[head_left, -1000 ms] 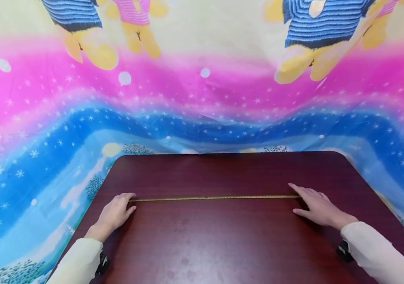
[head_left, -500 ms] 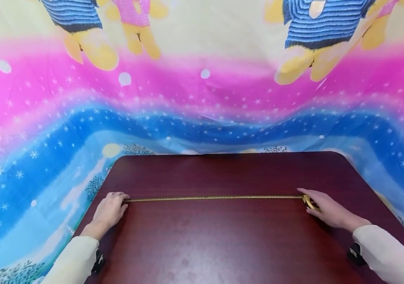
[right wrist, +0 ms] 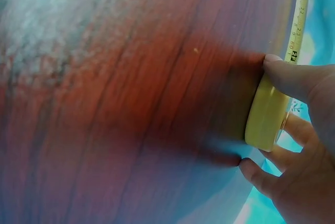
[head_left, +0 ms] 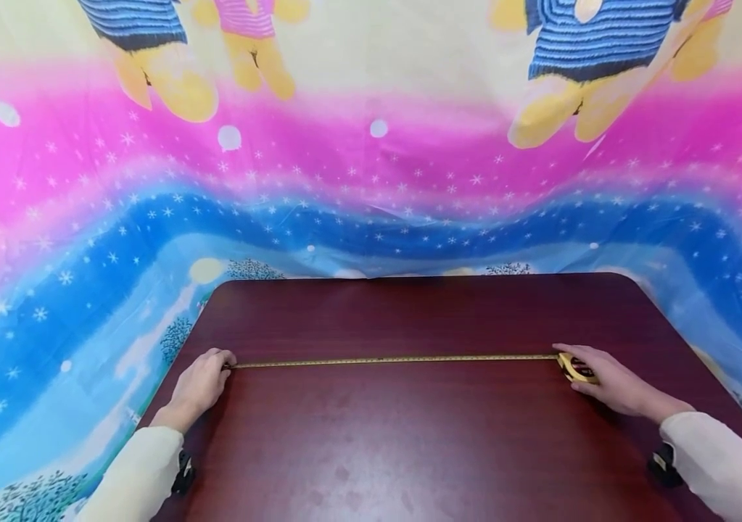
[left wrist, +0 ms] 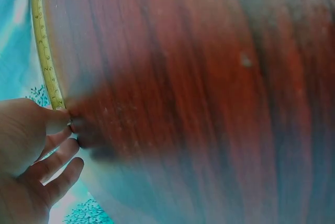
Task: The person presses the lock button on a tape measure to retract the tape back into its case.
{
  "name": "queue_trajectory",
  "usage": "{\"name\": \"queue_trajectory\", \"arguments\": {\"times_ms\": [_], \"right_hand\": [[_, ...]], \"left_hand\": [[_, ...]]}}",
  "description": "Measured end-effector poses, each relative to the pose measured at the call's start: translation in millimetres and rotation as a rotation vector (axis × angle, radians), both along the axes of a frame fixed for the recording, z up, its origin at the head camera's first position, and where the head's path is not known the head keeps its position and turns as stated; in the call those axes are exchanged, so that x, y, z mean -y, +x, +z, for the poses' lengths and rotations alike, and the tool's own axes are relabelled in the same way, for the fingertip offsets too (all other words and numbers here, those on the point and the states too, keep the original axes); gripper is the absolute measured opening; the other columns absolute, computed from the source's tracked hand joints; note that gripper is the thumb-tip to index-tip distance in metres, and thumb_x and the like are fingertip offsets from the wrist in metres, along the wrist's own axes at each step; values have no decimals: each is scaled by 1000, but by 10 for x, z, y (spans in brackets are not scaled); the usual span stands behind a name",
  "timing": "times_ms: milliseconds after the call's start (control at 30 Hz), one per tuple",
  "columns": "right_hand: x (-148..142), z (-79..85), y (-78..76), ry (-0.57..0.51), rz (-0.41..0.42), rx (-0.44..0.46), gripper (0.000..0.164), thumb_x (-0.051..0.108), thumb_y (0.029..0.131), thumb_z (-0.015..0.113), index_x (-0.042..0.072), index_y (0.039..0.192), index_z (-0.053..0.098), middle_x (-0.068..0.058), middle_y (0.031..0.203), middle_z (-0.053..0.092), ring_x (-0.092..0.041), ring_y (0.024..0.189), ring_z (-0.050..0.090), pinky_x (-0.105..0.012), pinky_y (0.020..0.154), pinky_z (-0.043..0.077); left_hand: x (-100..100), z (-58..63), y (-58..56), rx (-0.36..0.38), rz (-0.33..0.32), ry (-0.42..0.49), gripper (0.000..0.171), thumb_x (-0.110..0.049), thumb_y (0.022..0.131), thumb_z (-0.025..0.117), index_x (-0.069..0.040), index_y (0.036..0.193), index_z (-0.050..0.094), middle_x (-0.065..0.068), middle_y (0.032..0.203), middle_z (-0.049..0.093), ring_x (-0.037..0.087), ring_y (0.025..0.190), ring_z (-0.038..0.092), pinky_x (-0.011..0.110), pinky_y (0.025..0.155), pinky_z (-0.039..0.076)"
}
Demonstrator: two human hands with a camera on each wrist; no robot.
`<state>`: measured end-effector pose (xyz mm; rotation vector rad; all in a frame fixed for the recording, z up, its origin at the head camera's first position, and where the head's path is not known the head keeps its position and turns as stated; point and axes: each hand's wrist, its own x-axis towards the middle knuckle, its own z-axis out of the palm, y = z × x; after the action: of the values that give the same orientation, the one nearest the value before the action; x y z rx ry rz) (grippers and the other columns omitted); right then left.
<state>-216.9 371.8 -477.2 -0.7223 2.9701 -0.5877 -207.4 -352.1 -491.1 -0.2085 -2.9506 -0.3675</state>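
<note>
A tape measure (head_left: 576,368) with a yellow case lies at the right of the dark red table, its yellow blade (head_left: 384,360) drawn out straight across the wood to the left. My right hand (head_left: 615,380) grips the case, thumb on the near side and fingers beyond it. In the right wrist view the yellow case (right wrist: 266,114) shows between thumb and fingers, with the blade leaving it by the thumb tip. At the far end of the blade, my left hand (head_left: 199,380) pinches the tip between thumb and fingers; the very end is hidden under them in the left wrist view.
The table (head_left: 371,435) has rounded far corners and a glossy top. Behind it and down both sides hangs a cloth (head_left: 371,174) printed in pink, blue and cream with teddy bears. Both sleeves are white, with a black strap at each wrist.
Both hands have moved apart, the left a little leftward and the right rightward, lengthening the drawn-out blade. The yellow case, hidden behind the right hand at first, now shows.
</note>
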Motion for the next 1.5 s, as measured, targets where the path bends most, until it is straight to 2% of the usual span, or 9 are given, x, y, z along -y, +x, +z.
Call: {"name": "queue_trajectory", "arguments": {"times_ms": [167,233,367,533,800,1000,1167,1333,1500], "right_hand": [[36,38,0,19,22,-78,65,9,87,77,4,145,49,-18,134,58,-36,118,56,-46,90,52],[53,59,-3,22,26,-107,65,7,87,77,5,145,49,-17,133,58,-34,117,56,-45,89,53],[57,93,22,16,17,-110,65,1,87,75,7,147,48,-19,132,56,-36,117,54,-58,89,50],[33,115,72,6,19,-141,65,-3,86,74,10,145,50,-17,129,56,-32,114,52,-56,86,50],[50,192,113,-51,29,-181,62,-4,86,73,15,142,55,-10,127,55,-25,113,45,-46,85,40],[68,260,101,-86,54,-168,64,-6,86,72,13,143,51,-14,131,53,-30,116,44,-47,87,39],[81,317,85,-79,67,-206,59,-7,85,73,13,137,55,-11,131,55,-24,116,44,-36,88,35],[102,351,57,-58,87,-274,57,-9,83,74,13,133,58,-7,128,57,-13,114,43,-19,90,33],[105,393,64,-48,76,-244,49,-7,86,72,13,129,60,-7,128,58,-16,114,47,-7,89,31]], "left_hand": [[50,41,-3,25,22,10,11,2,94,62,-6,100,69,14,102,66,31,92,65,52,78,55],[62,52,-6,28,31,15,11,1,95,62,-6,99,69,13,101,66,31,91,65,53,78,55],[57,50,-9,24,38,18,11,0,96,59,-5,101,67,14,100,69,31,89,66,53,76,55],[38,47,-17,-8,21,3,11,-2,97,59,-6,101,68,14,99,72,31,87,68,52,74,55],[111,75,-10,-70,-24,-67,10,-6,97,61,-6,102,70,12,92,74,28,77,66,50,69,56],[162,116,-3,-79,-15,-60,11,-7,98,61,-6,104,70,13,91,74,23,67,63,46,61,54],[163,167,-37,-84,-14,-59,12,-7,98,61,-5,105,71,13,91,74,19,61,60,41,55,51],[186,251,-64,-94,-28,-68,15,-8,99,59,-4,107,71,15,91,75,18,58,58,41,54,50],[193,333,-78,-97,-25,-62,16,-9,99,57,-4,108,70,15,92,74,18,57,57,40,52,48]]}}
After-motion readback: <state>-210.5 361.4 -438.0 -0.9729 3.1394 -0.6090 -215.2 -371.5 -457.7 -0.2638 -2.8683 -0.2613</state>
